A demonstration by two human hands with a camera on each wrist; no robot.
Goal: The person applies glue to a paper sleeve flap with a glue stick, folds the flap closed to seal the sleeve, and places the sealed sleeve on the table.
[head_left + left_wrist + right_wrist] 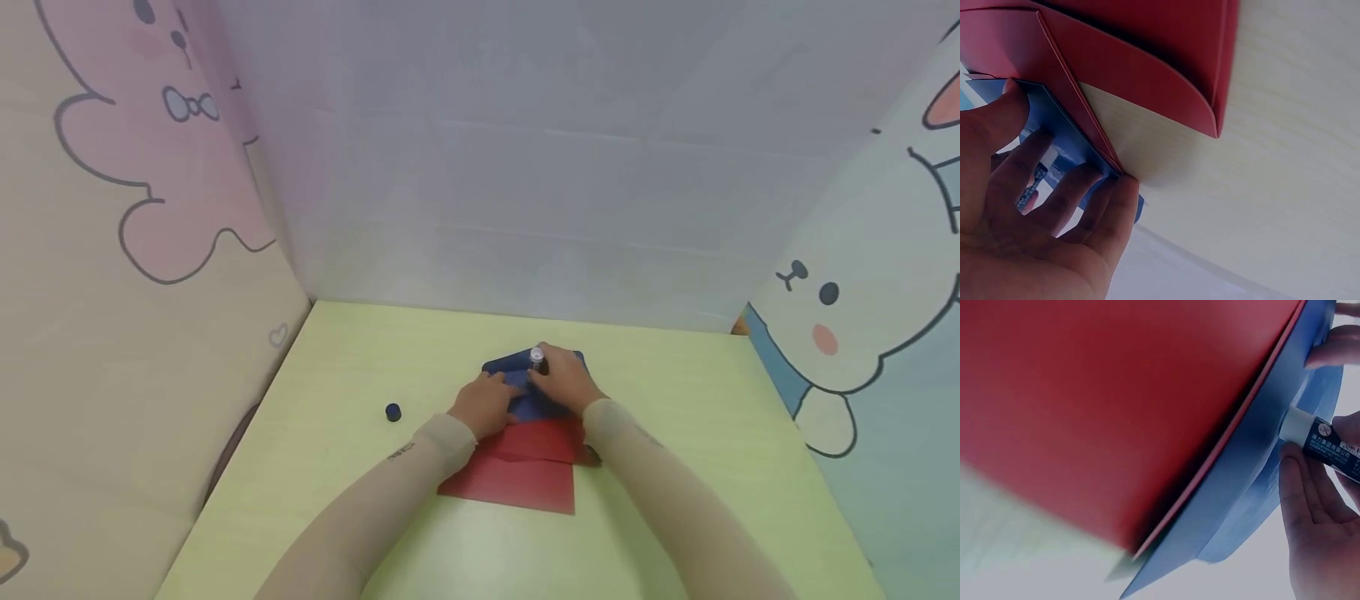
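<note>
My right hand point(566, 379) grips an upright glue stick point(536, 357) between thumb and fingers. In the right wrist view the white end of the glue stick point(1325, 440) touches a blue paper piece point(1241, 456) along its folded flap. My left hand point(480, 406) lies on the left part of the blue paper, fingers spread and pressing it down. The left wrist view shows the thumb and fingertips on the blue paper point(1063, 125). Beneath and nearer to me is a folded red paper piece point(517, 483), its curved flap standing a little apart.
A small dark cap point(393, 412) stands on the pale yellow table point(337, 367), left of the hands. A whitish wall point(510, 250) rises behind the table, and cartoon-printed panels point(840, 333) flank it on both sides.
</note>
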